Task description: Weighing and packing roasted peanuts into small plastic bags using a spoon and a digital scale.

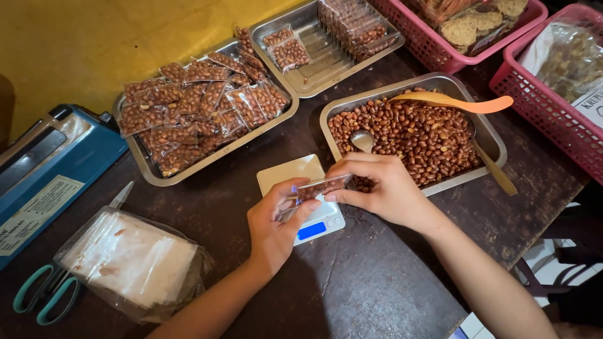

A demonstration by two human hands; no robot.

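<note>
Here, small clear packet (319, 186) between both hands' grips above pocket scale (295, 172); peanut tray's rim (326, 135) just beside

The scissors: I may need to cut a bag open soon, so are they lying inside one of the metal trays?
No, the scissors lie on the dark table beside the stack of empty plastic bags, outside every tray.

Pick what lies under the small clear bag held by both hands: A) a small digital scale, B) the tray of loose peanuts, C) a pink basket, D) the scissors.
A: the small clear bag, pinched between the left hand and right hand, hangs over the small digital scale, beside the tray of loose peanuts.
</note>
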